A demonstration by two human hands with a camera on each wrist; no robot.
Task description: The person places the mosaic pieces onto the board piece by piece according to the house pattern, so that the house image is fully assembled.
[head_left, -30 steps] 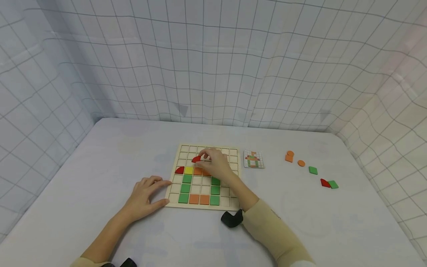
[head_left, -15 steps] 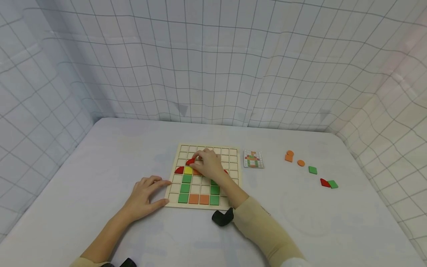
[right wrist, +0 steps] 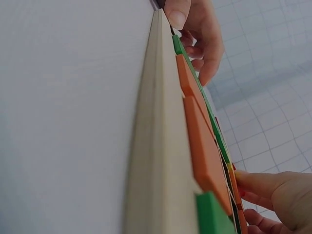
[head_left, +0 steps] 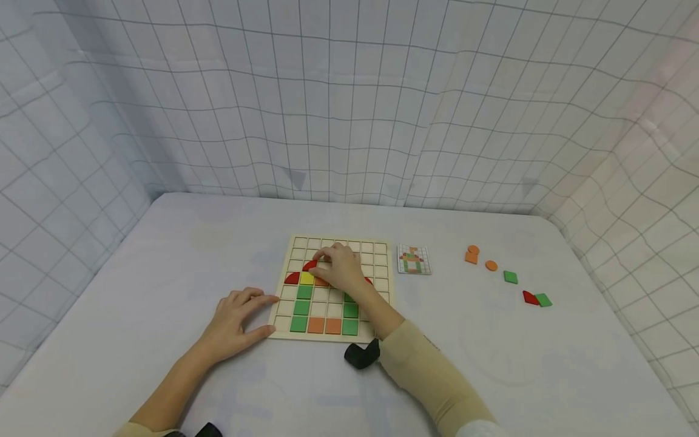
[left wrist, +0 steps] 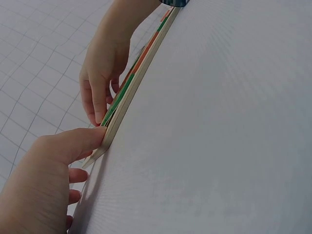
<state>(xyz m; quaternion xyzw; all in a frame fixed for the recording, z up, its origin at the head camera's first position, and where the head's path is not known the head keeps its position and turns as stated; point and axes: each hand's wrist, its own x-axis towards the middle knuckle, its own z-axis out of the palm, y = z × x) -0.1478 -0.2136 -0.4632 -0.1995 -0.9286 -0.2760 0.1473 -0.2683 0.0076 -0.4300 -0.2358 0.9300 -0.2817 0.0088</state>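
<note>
In the head view a wooden grid board [head_left: 280, 335] holds green, orange, yellow and red pieces. My right hand [head_left: 343, 267] reaches over it and pinches a red quarter-round piece [head_left: 309, 265] at the cell just above the yellow square [head_left: 307, 278]. Another red piece [head_left: 292, 278] lies left of the yellow one. My left hand [head_left: 232, 325] rests at the board's left edge, thumb and index finger touching it, fingers relaxed. The left wrist view shows the left thumb against the board's edge [left wrist: 113, 131]. From the right wrist view, the right hand [right wrist: 287, 200] appears beyond the orange pieces [right wrist: 202, 146].
Right of the board lies a pattern card [head_left: 414, 260]. Farther right are loose pieces: orange ones [head_left: 471, 257], an orange disc [head_left: 491, 266], a green piece [head_left: 510, 277], and a red piece [head_left: 530, 298] touching a green one [head_left: 543, 300]. Gridded curtains stand behind and beside the table.
My right hand has moved left with the red piece, from above the orange squares to above the yellow square. The left hand has stayed at the board's edge.
</note>
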